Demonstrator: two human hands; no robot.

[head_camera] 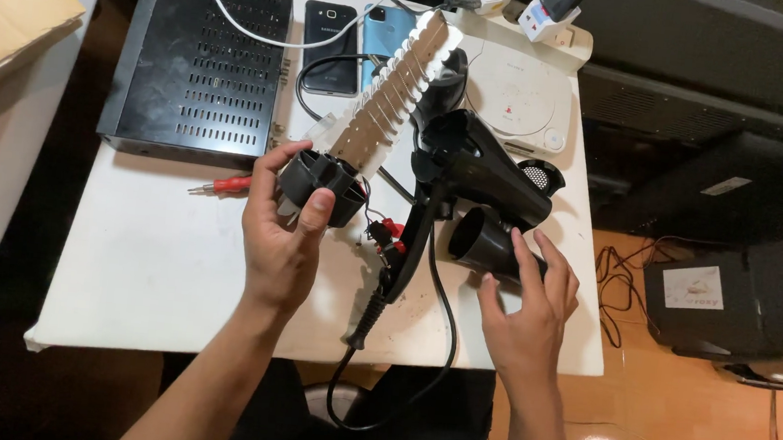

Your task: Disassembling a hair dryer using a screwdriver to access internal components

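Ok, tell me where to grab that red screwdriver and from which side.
Take the red screwdriver by its handle, coming from above on the near side. It lies flat on the white table, its far side close to the black box. The left hand, nearest, is full.

The hair dryer shell (486,167) is glossy black plastic; the fan housing (319,185) is matt plastic; the table (161,266) looks smooth white.
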